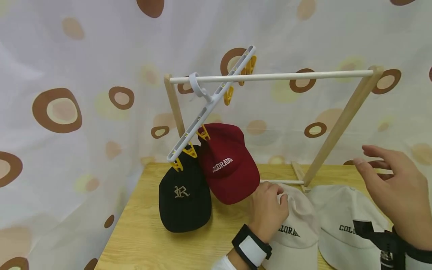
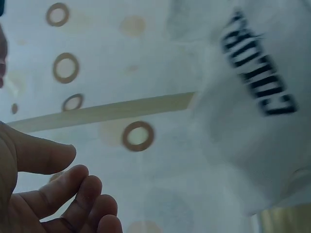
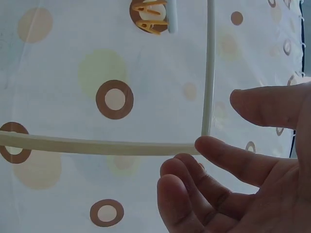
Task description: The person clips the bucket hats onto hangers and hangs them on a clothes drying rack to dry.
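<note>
My left hand (image 1: 270,208) is over the near-left part of a pale pink cap (image 1: 298,213) lettered in black, close to the brim of a dark red cap (image 1: 229,165). Its fingers are loosely bent and hold nothing, as the left wrist view also shows. My right hand (image 1: 399,187) is raised at the right, above a pale grey cap (image 1: 347,225), with thumb and fingers apart and nothing between them. The red cap and a black cap (image 1: 183,195) hang by yellow clips (image 1: 190,150) from a white clip hanger (image 1: 202,112). The wrist strap partly covers the grey cap's lettering.
The hanger's hook (image 1: 195,84) goes over the white bar (image 1: 287,77) of a wooden rack (image 1: 341,125). Spare yellow clips (image 1: 250,65) dangle at the hanger's far end. The wooden table (image 1: 131,228) meets a patterned curtain (image 1: 84,157) behind and at left.
</note>
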`<control>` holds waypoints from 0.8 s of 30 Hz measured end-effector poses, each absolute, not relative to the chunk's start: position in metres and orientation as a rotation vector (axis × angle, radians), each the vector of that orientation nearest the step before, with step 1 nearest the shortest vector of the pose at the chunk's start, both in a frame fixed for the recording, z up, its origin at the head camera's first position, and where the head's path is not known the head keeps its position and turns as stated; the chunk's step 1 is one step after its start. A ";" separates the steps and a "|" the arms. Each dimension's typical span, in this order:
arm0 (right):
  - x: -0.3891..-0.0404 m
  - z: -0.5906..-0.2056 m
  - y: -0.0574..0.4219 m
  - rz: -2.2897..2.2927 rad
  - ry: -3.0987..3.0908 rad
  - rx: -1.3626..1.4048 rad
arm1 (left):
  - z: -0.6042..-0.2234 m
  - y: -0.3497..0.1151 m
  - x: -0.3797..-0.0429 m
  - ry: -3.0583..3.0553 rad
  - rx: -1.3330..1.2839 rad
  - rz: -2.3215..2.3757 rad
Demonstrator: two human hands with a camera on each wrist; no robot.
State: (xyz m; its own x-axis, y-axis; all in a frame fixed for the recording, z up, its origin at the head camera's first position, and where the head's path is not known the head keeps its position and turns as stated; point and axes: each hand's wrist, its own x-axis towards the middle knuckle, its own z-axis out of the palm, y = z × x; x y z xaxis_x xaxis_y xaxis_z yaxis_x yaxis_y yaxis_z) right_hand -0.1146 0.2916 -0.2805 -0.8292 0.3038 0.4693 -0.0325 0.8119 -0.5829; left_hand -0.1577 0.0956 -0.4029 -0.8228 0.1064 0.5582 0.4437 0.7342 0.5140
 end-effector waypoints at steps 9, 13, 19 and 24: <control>-0.105 -0.299 0.313 0.938 -2.466 -0.329 | -0.437 0.117 -0.161 -2.589 -0.389 -0.782; -0.102 -0.309 0.317 0.916 -2.386 -0.436 | -0.446 0.123 -0.159 -2.625 -0.391 -0.792; -0.099 -0.318 0.324 0.929 -2.271 -0.637 | -0.452 0.128 -0.159 -2.657 -0.345 -0.805; -0.095 -0.322 0.330 0.985 -2.176 -0.711 | -0.454 0.130 -0.162 -2.698 -0.280 -0.758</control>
State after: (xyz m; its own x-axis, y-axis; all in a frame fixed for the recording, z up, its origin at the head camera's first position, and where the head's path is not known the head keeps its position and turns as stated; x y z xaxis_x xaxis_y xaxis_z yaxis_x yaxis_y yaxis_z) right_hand -0.0953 0.3296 -0.3222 -0.6498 0.6868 0.3258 0.2085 0.5732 -0.7924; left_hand -0.1623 0.1301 -0.4535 -0.9283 0.0998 0.3581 0.2717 0.8396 0.4704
